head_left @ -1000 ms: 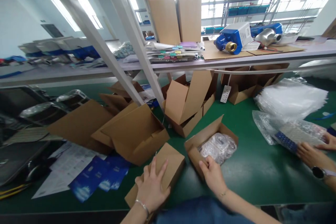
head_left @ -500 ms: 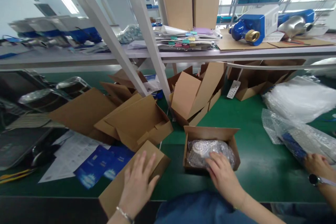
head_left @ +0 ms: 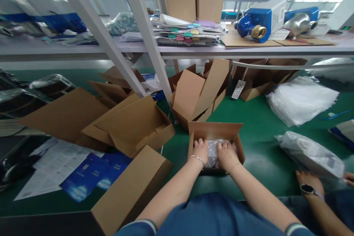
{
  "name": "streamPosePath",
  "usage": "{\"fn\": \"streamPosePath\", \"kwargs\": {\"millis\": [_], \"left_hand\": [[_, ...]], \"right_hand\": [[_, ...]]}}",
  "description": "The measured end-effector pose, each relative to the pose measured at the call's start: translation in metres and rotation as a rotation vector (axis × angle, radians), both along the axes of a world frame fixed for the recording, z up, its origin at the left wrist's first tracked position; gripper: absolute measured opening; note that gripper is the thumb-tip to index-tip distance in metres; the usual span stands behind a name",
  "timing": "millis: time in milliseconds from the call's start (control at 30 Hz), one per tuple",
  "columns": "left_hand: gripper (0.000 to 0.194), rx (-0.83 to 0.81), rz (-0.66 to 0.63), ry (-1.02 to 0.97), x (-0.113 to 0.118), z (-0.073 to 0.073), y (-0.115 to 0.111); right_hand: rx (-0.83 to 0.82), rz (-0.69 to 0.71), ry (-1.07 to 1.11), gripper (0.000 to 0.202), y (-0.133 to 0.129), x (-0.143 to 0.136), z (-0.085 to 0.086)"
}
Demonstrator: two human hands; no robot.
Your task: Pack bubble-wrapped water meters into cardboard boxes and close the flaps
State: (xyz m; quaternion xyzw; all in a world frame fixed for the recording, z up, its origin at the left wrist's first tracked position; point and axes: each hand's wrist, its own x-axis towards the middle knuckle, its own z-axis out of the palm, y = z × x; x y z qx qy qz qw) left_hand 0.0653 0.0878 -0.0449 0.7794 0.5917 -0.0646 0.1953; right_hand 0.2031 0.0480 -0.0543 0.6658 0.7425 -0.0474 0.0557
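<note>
In front of me an open cardboard box (head_left: pixel 214 128) stands on the green bench, its lid flap raised at the back. Inside lies a bundle in clear plastic wrap (head_left: pixel 212 153); what it contains is hidden. My left hand (head_left: pixel 200 151) reaches into the left end of the box, fingers curled down on the bundle. At the right end my right hand (head_left: pixel 227 155) grips it in the same way. Both sets of fingertips are partly hidden by the wrap. Left of my left forearm lies a closed cardboard box (head_left: pixel 132 188).
Open cartons (head_left: pixel 138 125) stand on the left and behind. Blue booklets (head_left: pixel 84 177) lie on paper sheets. On the right, a co-worker's hands (head_left: pixel 309 184) handle a bagged item (head_left: pixel 312 153) near a stack of white bags (head_left: pixel 301 99). A shelf (head_left: pixel 190 52) crosses above.
My left hand has moved from the closed box into the open box. My right hand has settled further onto the bundle. The co-worker's item has been drawn nearer the bench's front edge.
</note>
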Motion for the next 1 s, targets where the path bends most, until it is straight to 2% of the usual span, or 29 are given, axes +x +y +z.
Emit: {"fn": "streamPosePath", "kwargs": {"millis": [100, 200, 267, 400, 467, 533, 600, 767, 900, 1000], "left_hand": [[0.036, 0.023, -0.034, -0.024, 0.004, 0.006, 0.005], [0.045, -0.023, -0.038, -0.103, -0.006, 0.005, 0.007], [0.053, -0.057, 0.020, -0.181, -0.017, -0.002, 0.003], [0.063, -0.141, 0.230, -0.379, -0.030, -0.025, -0.014], [0.067, -0.197, 0.265, -0.473, -0.031, -0.033, -0.019], [0.068, -0.230, 0.257, -0.512, -0.031, -0.035, -0.020], [0.065, -0.220, 0.241, -0.483, -0.032, -0.029, -0.018], [0.052, -0.112, 0.186, -0.288, -0.034, -0.002, -0.027], [0.054, -0.036, 0.178, -0.092, -0.031, 0.018, -0.042], [0.043, 0.033, 0.180, 0.027, -0.032, 0.035, -0.052]], "right_hand": [[-0.002, 0.034, 0.004, 0.057, 0.007, 0.001, 0.003], [-0.010, 0.090, 0.058, 0.056, 0.007, 0.011, 0.006], [-0.007, 0.109, 0.116, 0.055, 0.003, 0.019, 0.006], [0.046, 0.149, 0.239, 0.063, -0.003, 0.027, 0.002], [0.055, 0.155, 0.253, 0.065, -0.005, 0.027, 0.000], [0.032, 0.146, 0.259, 0.065, -0.005, 0.025, -0.001], [0.014, 0.140, 0.269, 0.065, -0.004, 0.022, 0.000], [-0.003, 0.155, 0.306, 0.063, -0.008, 0.020, 0.002], [-0.051, 0.186, 0.378, 0.053, -0.026, 0.016, 0.007], [-0.028, 0.221, 0.410, 0.041, -0.041, 0.007, 0.011]]}}
